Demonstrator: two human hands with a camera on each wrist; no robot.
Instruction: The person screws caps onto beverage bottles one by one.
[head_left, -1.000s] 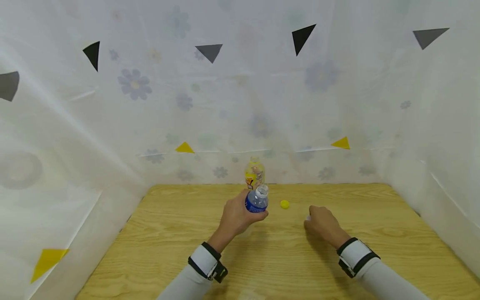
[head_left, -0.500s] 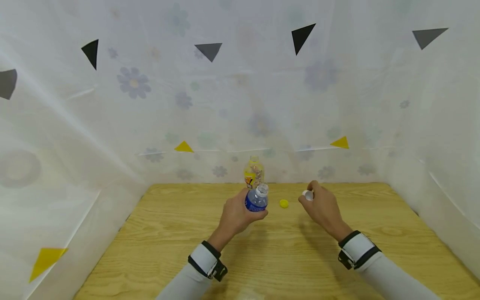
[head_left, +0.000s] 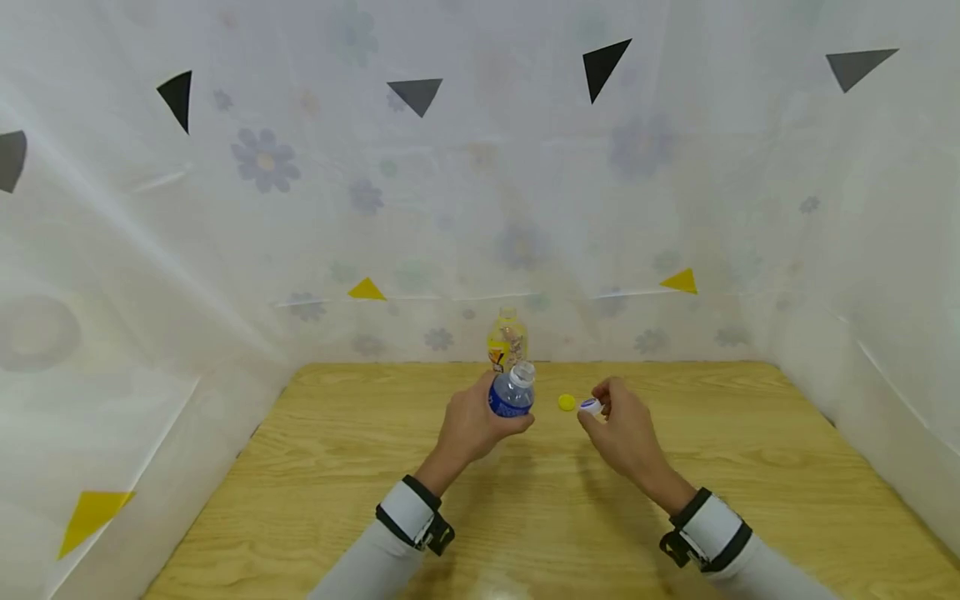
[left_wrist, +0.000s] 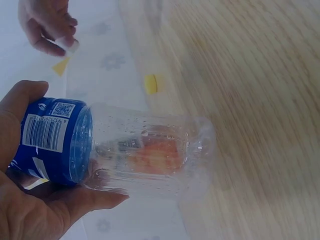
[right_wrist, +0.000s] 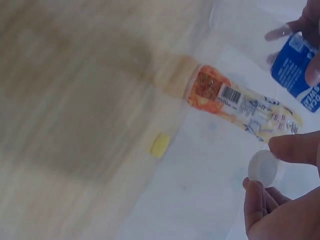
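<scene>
- The left hand [head_left: 471, 425] is wrapped round the blue-labelled bottle [head_left: 512, 393], fingers curled about the label, holding it upright just above the table [head_left: 337, 467]. The left wrist view shows its clear lower half free of the palm. The forearm reaches forward from the lower left, wrist bent slightly inward.
- The bottle's neck is open, no cap on it.
- Behind it, by the back curtain [head_left: 480, 208], stands a yellow-labelled bottle [head_left: 507, 339], also uncapped as far as can be seen.
- A yellow cap [head_left: 567, 403] lies on the table between the two hands.
- The right hand [head_left: 622, 429] pinches a white cap [head_left: 590, 407] between thumb and fingertips, raised off the table, just right of the blue bottle's neck.
- Judging by this, the cap is picked up and nearing the neck; seating and screwing it on are left, and the yellow cap is untouched.
</scene>
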